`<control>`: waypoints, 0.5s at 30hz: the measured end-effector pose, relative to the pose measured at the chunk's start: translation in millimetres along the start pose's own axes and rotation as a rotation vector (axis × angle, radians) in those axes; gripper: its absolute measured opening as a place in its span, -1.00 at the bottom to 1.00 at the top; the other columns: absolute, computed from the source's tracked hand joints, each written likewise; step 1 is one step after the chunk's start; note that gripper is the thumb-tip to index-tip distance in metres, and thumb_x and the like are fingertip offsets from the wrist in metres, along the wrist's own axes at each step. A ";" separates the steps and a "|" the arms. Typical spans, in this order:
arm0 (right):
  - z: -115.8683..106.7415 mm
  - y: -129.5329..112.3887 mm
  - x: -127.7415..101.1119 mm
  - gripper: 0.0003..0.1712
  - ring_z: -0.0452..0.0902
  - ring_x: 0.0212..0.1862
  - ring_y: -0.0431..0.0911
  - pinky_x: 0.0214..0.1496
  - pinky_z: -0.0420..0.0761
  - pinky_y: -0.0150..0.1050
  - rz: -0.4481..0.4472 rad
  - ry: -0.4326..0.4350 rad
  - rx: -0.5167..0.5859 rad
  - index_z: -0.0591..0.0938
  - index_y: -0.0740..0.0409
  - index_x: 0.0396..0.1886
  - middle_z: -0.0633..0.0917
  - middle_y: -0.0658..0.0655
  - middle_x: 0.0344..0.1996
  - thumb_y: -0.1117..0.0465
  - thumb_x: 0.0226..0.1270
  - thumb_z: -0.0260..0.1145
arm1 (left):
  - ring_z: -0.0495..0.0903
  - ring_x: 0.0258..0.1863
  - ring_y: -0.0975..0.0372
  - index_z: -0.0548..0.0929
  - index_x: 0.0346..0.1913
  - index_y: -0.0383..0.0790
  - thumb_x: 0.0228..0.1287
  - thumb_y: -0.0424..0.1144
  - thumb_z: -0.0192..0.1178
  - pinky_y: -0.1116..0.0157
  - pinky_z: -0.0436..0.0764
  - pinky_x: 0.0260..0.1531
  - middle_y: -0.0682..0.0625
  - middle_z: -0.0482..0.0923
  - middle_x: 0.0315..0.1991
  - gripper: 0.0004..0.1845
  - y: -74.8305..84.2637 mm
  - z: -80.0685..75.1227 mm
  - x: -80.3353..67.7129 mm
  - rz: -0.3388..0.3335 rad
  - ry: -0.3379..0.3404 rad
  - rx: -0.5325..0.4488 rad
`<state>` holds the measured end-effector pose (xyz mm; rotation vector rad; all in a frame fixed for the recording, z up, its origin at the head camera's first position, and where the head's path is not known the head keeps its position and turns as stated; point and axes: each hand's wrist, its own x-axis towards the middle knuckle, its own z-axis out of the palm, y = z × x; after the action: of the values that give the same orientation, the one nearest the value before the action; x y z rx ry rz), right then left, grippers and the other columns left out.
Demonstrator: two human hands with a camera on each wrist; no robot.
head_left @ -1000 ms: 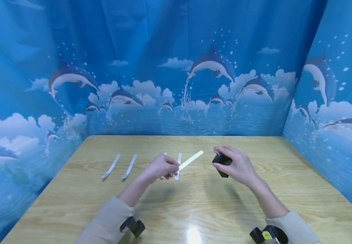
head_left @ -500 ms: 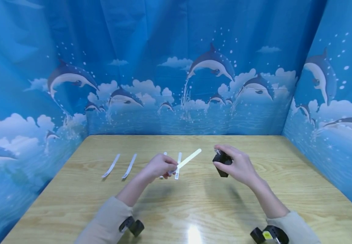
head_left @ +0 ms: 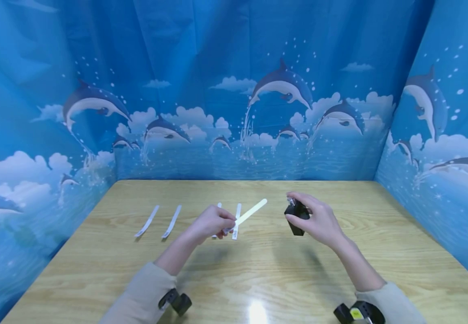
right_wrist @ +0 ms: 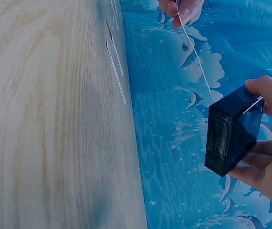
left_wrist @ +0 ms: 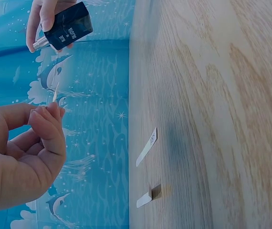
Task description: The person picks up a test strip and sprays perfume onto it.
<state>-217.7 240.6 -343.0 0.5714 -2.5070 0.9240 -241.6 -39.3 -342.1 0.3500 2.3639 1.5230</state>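
Mid-frame, the left hand pinches a paper test strip; the right hand grips a dark perfume bottle, apparently about to spray it, nozzle needing aim at the strip's tip.

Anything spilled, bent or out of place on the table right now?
Nothing stands out. Four paper strips lie flat on the table; the left hand pinches a strip, the right hand holds a dark bottle.

4 paper strips on wood table (dolphin backdrop), maybe labelled.
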 end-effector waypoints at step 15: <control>2.3 -0.8 -1.2 -0.40 0.53 -0.02 0.12 -0.20 0.63 0.00 -0.067 0.018 -0.046 0.53 0.14 0.13 0.57 0.21 0.04 0.21 0.03 0.46 | 0.42 -0.65 0.28 0.63 -0.14 -0.49 0.19 -0.49 0.10 0.45 0.45 -0.67 -0.20 0.61 -0.48 -0.79 -2.0 2.2 0.9 -0.006 -0.001 0.008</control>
<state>-216.9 238.7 -344.8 0.6253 -2.4704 0.8414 -241.6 -37.9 -344.9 0.3452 2.3685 1.5112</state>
